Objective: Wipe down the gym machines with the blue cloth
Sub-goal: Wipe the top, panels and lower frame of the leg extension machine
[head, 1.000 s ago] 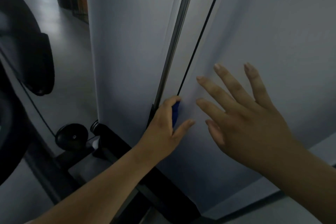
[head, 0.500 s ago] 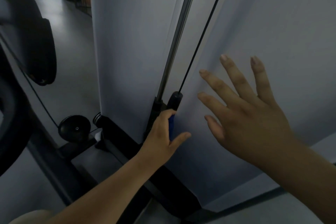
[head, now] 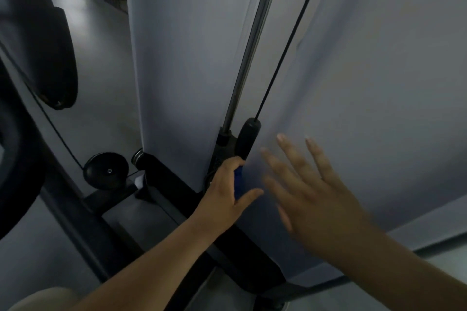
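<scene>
Against the grey machine panel (head: 379, 83), the left hand (head: 227, 194) is gripping the blue cloth (head: 238, 182) beside the steel rod (head: 249, 45); the right hand (head: 313, 197) is hovering, fingers spread, above the grey floor (head: 101, 70).

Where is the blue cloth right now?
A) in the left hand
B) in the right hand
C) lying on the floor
A: the blue cloth peeks out between the thumb and curled fingers of the left hand, low on the machine, while the right hand is spread open and holds nothing.
</scene>
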